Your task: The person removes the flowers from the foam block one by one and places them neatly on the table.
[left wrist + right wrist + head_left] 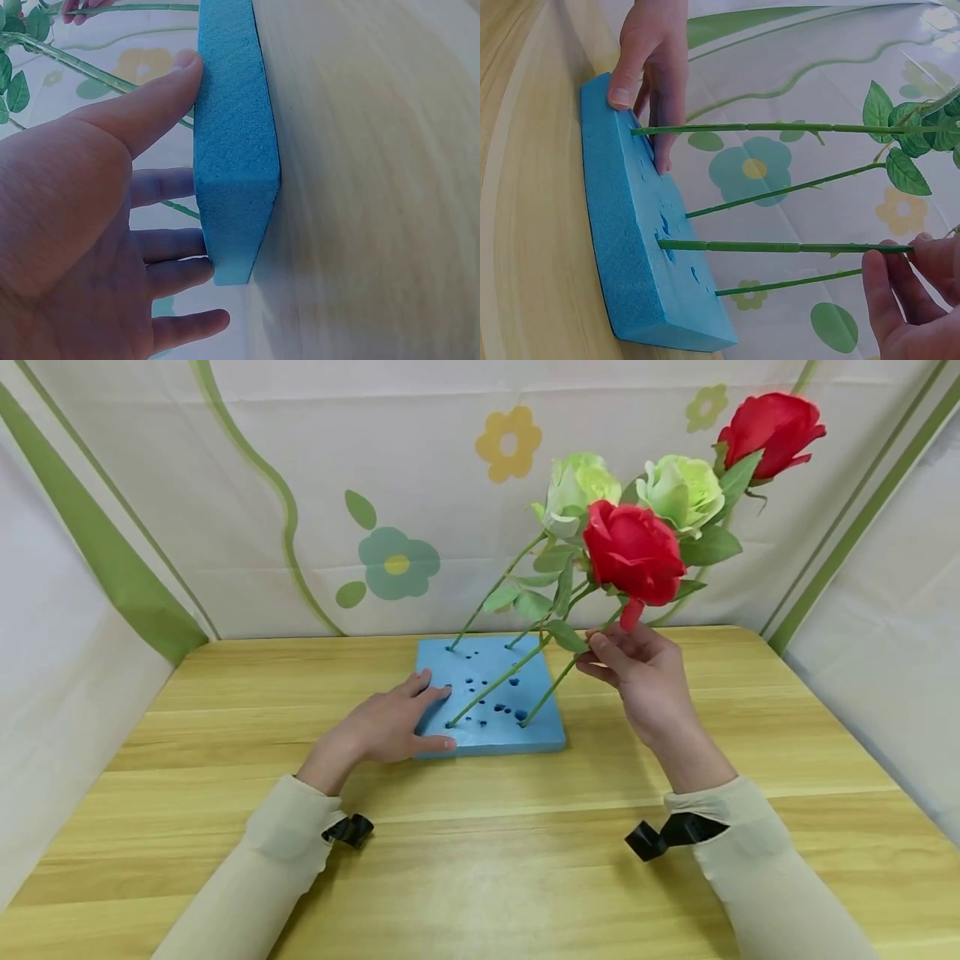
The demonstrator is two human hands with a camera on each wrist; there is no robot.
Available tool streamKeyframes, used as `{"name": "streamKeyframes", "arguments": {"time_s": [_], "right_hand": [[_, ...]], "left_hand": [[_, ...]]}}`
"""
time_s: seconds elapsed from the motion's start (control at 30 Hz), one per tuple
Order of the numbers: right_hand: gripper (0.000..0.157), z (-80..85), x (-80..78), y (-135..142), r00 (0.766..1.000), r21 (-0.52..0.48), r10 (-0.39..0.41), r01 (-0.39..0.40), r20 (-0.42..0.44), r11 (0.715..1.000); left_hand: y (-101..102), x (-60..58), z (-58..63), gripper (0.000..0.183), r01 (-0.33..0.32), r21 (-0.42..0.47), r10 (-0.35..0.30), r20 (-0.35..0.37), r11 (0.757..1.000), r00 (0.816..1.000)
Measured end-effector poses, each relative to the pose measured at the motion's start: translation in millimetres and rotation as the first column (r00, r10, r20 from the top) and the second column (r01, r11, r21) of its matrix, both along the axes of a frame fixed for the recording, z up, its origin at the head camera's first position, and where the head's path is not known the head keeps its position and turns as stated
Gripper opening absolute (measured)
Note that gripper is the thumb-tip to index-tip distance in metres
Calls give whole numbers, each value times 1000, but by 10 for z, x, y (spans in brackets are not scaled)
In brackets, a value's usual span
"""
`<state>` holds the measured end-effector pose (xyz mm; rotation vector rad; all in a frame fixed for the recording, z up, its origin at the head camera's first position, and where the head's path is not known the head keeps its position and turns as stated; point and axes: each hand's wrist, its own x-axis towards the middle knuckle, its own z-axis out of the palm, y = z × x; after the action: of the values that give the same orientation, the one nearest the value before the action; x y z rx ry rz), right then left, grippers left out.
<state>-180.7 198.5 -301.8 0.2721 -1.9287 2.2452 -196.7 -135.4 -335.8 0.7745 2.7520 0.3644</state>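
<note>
A light blue foam block (487, 745) with many holes lies on the table. Four would be too exact a tally, so several artificial roses stand in it by green stems, leaning right. My left hand (393, 722) rests on the block's left side, fingers extended, thumb at the front edge. With thumb and fingertips, my right hand (648, 681) pinches the green rose stem (757, 246) rooted in the front right hole. The front red rose (636, 553) hides where that stem ends. Behind it are pale green roses (681, 493), and another red rose (772, 435) is at upper right.
The block sits near the back of the wooden table (480, 860). A white curtain (285, 410) with printed flowers hangs behind it, and white cloth (885, 610) borders the right side. Green leaves (708, 545) spread among the blooms.
</note>
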Motion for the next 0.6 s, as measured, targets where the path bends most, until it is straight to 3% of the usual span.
{"name": "streamKeyframes", "arguments": {"time_s": [0.37, 0.6], "right_hand": [[13, -19, 13, 6, 998, -41, -31, 29, -58, 999], [4, -26, 7, -11, 997, -47, -35, 32, -68, 998]], "left_hand": [[2, 22, 7, 85, -1, 6, 1, 2, 1000, 1000], [-9, 14, 12, 85, -6, -2, 6, 5, 1000, 1000]]}}
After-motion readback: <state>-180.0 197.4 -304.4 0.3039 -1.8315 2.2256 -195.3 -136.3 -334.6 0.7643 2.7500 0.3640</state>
